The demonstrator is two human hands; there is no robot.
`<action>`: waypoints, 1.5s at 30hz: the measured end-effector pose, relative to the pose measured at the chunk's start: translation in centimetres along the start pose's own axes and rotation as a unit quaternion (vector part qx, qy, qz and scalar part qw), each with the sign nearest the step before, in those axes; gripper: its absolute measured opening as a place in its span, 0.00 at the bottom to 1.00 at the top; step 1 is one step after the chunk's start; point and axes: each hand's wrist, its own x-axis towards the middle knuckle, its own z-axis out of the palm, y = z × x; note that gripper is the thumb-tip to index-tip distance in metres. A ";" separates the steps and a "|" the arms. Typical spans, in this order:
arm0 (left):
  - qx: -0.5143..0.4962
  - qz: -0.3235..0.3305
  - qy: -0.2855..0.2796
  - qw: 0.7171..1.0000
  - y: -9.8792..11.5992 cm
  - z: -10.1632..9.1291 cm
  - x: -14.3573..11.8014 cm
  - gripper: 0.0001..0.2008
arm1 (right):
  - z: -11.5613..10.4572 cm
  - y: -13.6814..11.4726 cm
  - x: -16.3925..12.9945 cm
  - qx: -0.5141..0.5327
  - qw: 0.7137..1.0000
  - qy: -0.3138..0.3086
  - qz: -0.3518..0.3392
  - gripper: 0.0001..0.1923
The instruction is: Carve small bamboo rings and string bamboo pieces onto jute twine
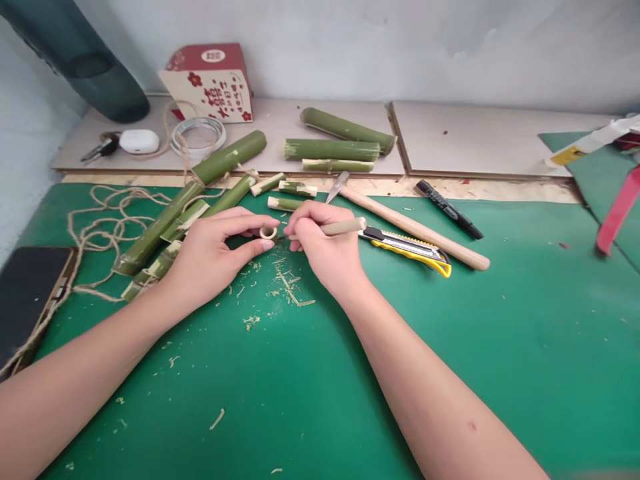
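Note:
My left hand [220, 243] pinches a short bamboo ring [269, 233] between thumb and fingers, its round opening facing me. In my right hand [325, 237] is a slim tool with a pale wooden handle [345, 227], held like a pen. Its thin dark tip points at the right side of the ring; whether it touches cannot be made out. Bamboo shavings [290, 287] lie on the green mat [280, 393] below both hands. Just beyond my right hand rest a hammer [415, 223] and a yellow utility knife [407, 248].
Cut bamboo pieces [333, 149] lie behind the hands and along the left. Loose twine [100, 227] and a phone [33, 293] are at far left. A black marker [449, 208] sits right of the hammer. At the back stand a red-and-cream box [213, 87] and tape roll [199, 137].

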 end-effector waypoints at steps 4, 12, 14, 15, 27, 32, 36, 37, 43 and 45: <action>-0.007 -0.008 0.000 1.000 -0.2 0.0 0.0 0.14 | 0.2 -0.2 0.1 -0.018 1.000 -0.004 -0.002 0.10; 0.011 0.005 -0.003 1.000 -0.1 -0.1 0.0 0.13 | 0.3 -0.6 0.0 -0.040 0.999 -0.030 -0.011 0.10; 0.014 0.007 -0.005 1.000 0.0 -0.1 0.0 0.12 | 0.1 -0.4 0.0 -0.016 1.000 -0.017 -0.011 0.10; 0.017 0.010 -0.005 1.000 0.0 -0.1 0.0 0.12 | 0.1 -0.2 0.1 -0.003 1.000 -0.008 -0.008 0.10; 0.026 0.012 -0.003 1.000 0.2 -0.2 -0.2 0.12 | 0.2 -0.1 0.3 0.018 1.000 0.024 -0.002 0.11; 0.040 -0.003 -0.008 0.999 0.9 0.0 -0.5 0.12 | 0.2 0.2 0.1 0.060 0.998 0.033 -0.003 0.11; 0.011 -0.006 0.007 1.000 1.0 0.0 -0.6 0.13 | 0.2 0.1 -0.1 0.026 1.000 0.012 -0.013 0.11; 0.010 -0.004 0.010 1.000 1.0 0.0 -0.6 0.14 | 0.2 0.0 -0.2 0.017 1.000 0.010 -0.018 0.12; 0.006 0.040 0.004 0.999 0.6 0.1 -0.5 0.15 | 0.4 -0.2 -0.3 0.004 0.999 0.011 -0.040 0.12; 0.010 0.054 -0.002 0.999 0.5 0.1 -0.5 0.15 | 0.5 0.0 -0.3 0.004 0.999 0.013 -0.048 0.12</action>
